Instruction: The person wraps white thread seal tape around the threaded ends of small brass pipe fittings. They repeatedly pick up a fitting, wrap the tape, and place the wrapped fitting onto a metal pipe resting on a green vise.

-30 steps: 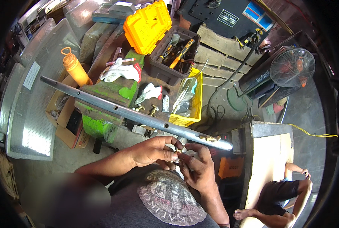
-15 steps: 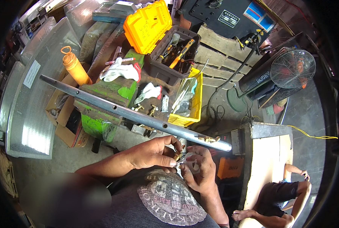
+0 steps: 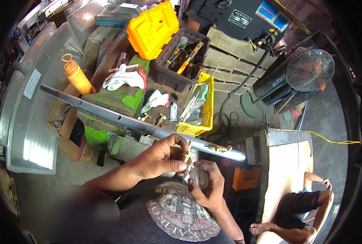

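Note:
My left hand (image 3: pixel 158 164) pinches a small brass valve fitting (image 3: pixel 186 155) between thumb and fingers, above my shirt front. Close beside it, my right hand (image 3: pixel 211 185) is curled around a roll of white tape (image 3: pixel 199 177), its thumb below the roll. Just beyond both hands runs a long grey metal pipe (image 3: pixel 148 128) with holes along it, held in a green vise (image 3: pixel 108 107). Another brass fitting (image 3: pixel 221 149) sits at the pipe's right end. More brass fittings (image 3: pixel 160 119) lie on the bench behind the pipe.
White work gloves (image 3: pixel 126 77) and a small tube (image 3: pixel 173 112) lie on the bench. Behind are an open toolbox (image 3: pixel 177 81), a yellow basket (image 3: pixel 207 116) and an orange bottle (image 3: pixel 78 77). At right, a person (image 3: pixel 299 211) sits on a wooden-topped table (image 3: pixel 284 175) near a fan (image 3: pixel 310 70).
My left hand has raised the brass fitting slightly and turned it more upright. My right hand has drawn a little lower with the tape roll, which now shows more plainly. The view has shifted slightly.

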### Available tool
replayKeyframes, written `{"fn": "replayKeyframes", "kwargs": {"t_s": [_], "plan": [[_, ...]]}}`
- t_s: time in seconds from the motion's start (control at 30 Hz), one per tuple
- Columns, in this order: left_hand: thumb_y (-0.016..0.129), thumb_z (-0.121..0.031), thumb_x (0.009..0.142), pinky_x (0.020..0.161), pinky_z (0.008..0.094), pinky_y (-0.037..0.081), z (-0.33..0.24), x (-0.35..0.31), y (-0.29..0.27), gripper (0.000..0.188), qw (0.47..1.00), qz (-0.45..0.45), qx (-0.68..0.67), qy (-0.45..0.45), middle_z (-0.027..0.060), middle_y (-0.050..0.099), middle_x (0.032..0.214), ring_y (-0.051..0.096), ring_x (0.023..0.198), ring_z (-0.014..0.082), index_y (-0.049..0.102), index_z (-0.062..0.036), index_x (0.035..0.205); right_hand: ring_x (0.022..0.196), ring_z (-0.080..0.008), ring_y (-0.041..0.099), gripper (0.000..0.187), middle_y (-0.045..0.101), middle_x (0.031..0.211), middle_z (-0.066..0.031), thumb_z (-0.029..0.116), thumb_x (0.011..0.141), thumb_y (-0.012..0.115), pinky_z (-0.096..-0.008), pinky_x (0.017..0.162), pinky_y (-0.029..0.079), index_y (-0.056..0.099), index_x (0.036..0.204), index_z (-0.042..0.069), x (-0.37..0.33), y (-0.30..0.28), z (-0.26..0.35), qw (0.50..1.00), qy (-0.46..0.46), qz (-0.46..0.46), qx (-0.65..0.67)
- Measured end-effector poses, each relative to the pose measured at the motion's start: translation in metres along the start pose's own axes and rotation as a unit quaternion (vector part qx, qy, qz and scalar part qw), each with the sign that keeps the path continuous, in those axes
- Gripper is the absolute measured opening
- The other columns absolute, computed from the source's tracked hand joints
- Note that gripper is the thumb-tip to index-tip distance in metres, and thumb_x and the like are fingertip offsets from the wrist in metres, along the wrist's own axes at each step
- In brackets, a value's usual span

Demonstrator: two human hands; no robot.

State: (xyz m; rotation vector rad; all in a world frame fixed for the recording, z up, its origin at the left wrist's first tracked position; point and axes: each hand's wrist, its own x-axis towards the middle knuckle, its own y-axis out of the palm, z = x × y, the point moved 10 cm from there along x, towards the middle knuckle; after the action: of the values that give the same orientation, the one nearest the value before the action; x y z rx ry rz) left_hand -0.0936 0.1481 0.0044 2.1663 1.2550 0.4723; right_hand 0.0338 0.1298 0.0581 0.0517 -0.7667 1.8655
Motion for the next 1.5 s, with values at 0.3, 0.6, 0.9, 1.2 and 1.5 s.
{"fn": "replayKeyframes", "kwargs": {"t_s": [0.3,0.6,0.9,1.2,1.5], "plan": [[0.069,-0.006,0.092,0.082,0.0336,0.058,-0.002,-0.002,-0.005,0.054,0.996,-0.023,0.083,0.001,0.0099,0.062,0.108,0.067,0.092,0.0179,0.043,-0.0119,0.139,0.095,-0.0236,0.063,0.030,0.063,0.111,-0.0142,0.004,0.087,0.069,-0.0329,0.083,0.050,0.058,0.113,-0.003,-0.007,-0.002,-0.035,0.968,0.104,-0.063,0.219],[0.059,-0.013,0.102,0.087,0.0282,0.052,0.013,-0.007,-0.029,0.046,0.982,-0.108,0.155,-0.013,0.0100,0.066,0.116,0.063,0.097,0.0122,0.043,-0.0106,0.145,0.102,-0.0163,0.061,0.024,0.061,0.112,-0.0073,0.002,0.094,0.062,-0.0350,0.091,0.054,0.056,0.117,-0.001,-0.017,0.010,-0.063,0.880,0.215,-0.091,0.414],[0.064,-0.017,0.099,0.069,0.0234,0.050,0.034,-0.010,-0.041,0.035,0.977,-0.110,0.175,-0.046,0.0033,0.063,0.105,0.061,0.086,0.0081,0.056,-0.0068,0.132,0.097,-0.0195,0.061,0.027,0.063,0.109,-0.0106,0.002,0.087,0.068,-0.0306,0.087,0.047,0.059,0.112,-0.002,-0.012,0.010,-0.047,0.962,0.115,-0.029,0.247],[0.060,-0.014,0.101,0.059,0.0236,0.051,0.036,-0.012,-0.009,0.030,0.991,-0.040,-0.056,-0.116,0.0034,0.066,0.103,0.066,0.072,0.0123,0.057,-0.0052,0.130,0.097,-0.0339,0.066,0.039,0.069,0.106,-0.0171,0.006,0.075,0.074,-0.0413,0.086,0.053,0.063,0.113,0.001,0.016,-0.010,0.016,0.991,-0.129,0.006,0.022],[0.056,-0.028,0.103,0.063,0.0252,0.058,0.032,-0.015,-0.005,0.035,0.989,-0.031,-0.072,-0.124,0.0071,0.072,0.103,0.072,0.082,0.0152,0.061,-0.0029,0.128,0.096,-0.0333,0.065,0.048,0.071,0.105,-0.0113,0.005,0.072,0.076,-0.0423,0.083,0.053,0.063,0.117,0.006,0.013,-0.001,0.029,0.983,-0.179,0.044,-0.016]]}}
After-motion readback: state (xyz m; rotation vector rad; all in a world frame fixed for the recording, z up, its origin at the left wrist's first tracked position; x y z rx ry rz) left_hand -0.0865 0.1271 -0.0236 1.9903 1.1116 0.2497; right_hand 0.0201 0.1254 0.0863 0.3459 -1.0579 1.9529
